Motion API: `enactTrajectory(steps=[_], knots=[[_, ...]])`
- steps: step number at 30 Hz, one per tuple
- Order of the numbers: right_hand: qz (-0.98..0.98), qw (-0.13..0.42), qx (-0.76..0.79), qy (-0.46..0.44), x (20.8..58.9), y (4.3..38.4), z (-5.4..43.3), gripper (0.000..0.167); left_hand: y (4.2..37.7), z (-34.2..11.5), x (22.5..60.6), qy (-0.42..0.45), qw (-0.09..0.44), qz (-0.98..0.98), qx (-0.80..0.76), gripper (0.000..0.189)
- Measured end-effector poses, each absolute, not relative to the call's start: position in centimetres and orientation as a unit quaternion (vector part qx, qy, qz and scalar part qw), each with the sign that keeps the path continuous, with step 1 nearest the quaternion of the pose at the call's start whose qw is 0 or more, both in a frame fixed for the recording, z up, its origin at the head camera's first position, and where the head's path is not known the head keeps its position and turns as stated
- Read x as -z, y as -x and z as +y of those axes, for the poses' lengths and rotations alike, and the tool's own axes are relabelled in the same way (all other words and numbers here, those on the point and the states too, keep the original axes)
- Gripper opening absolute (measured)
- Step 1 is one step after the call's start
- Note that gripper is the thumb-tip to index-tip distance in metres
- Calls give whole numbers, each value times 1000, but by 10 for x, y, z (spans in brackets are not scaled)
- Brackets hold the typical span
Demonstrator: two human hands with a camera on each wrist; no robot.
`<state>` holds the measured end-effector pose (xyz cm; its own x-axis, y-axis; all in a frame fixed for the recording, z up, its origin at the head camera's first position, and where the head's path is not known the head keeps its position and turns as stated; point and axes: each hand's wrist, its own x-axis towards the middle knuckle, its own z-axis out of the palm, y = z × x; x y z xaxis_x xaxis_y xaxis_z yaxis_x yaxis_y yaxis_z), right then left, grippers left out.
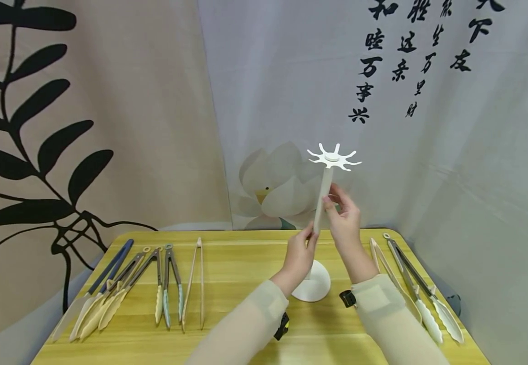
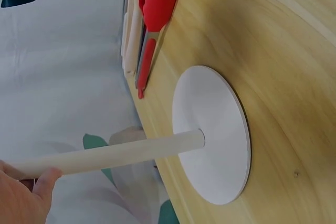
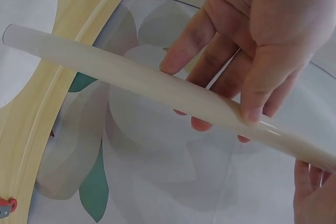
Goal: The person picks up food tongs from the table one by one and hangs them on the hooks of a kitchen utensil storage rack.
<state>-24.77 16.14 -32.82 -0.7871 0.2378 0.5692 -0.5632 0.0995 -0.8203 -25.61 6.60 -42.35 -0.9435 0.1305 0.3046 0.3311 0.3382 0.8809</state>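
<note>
A white utensil stand has a round base point(image 2: 210, 129), a straight pole point(image 3: 126, 77) and a top piece point(image 1: 332, 158) of several curved hooks. Its base rests flat on the wooden table point(image 1: 241, 304). My left hand point(image 1: 299, 256) grips the pole partway up, its fingers passing behind it in the right wrist view. Higher on the pole, below the hooks, my right hand point(image 1: 346, 220) holds it between thumb and fingers; only part of that hand point(image 3: 320, 198) shows in the right wrist view. Nothing hangs on the hooks.
Along the table's left side lie several kitchen tongs point(image 1: 109, 294), blue-tipped tongs point(image 1: 169, 284) and slim tweezer tongs point(image 1: 193, 286). More white-tipped tongs point(image 1: 423, 299) lie at the right. Red tongs point(image 2: 157, 3) show in the left wrist view. A printed curtain point(image 1: 291, 76) stands behind.
</note>
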Motion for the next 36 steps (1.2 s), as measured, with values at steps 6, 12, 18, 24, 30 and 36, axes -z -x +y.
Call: enactTrajectory(steps=[6, 12, 18, 24, 30, 36], knots=[[-683, 297, -656, -123, 327, 247, 155, 35, 256, 58, 424, 140, 89, -813, 558, 42], [-689, 289, -650, -138, 328, 246, 147, 37, 255, 49, 425, 137, 102, -817, 551, 40], [-711, 284, -627, -142, 329, 245, 141, 37, 255, 40, 427, 133, 93, -822, 546, 39], [-712, 276, -630, -142, 338, 254, 136, 36, 255, 30, 428, 136, 97, -821, 545, 40], [-719, 272, -625, -135, 349, 266, 132, 37, 254, 21, 428, 139, 102, -821, 544, 42], [-718, 267, -627, -144, 336, 253, 121, 36, 254, 12, 428, 140, 101, -821, 545, 44]])
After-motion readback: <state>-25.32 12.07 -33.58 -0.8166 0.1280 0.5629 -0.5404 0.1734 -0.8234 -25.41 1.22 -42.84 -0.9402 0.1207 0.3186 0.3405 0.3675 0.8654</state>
